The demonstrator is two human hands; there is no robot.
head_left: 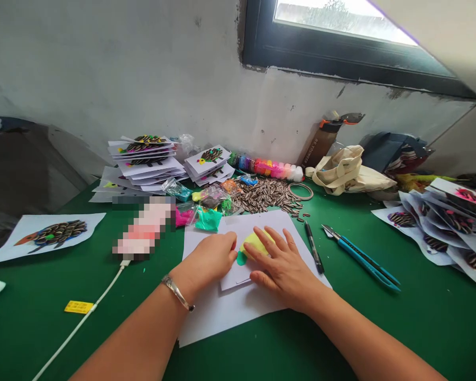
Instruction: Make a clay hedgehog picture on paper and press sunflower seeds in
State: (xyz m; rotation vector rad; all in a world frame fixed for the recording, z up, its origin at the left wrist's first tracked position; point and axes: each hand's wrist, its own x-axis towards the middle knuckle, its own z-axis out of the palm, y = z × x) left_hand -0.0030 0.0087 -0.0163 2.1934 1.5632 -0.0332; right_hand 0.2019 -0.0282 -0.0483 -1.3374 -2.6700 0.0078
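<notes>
My right hand [280, 264] lies with fingers spread over a flat yellow clay shape [265, 241] on a white card [234, 280]. Beside it, my left hand [214, 255] has its fingers curled together at the edge of a small teal clay piece [241, 257], which touches the yellow shape's lower left. Whatever the left fingertips may hold is hidden. Under the card is a larger white sheet [206, 323]. A black pen [314, 247] sits just right of the sheet.
Beyond the sheet are bagged clay [208, 219], sunflower seeds [267, 194] and a tape ring [311, 191]. A blue tool [360, 256] lies right. Card stacks [146, 164] stand back left, more [440, 225] at right. A white cable [103, 295] crosses the left side.
</notes>
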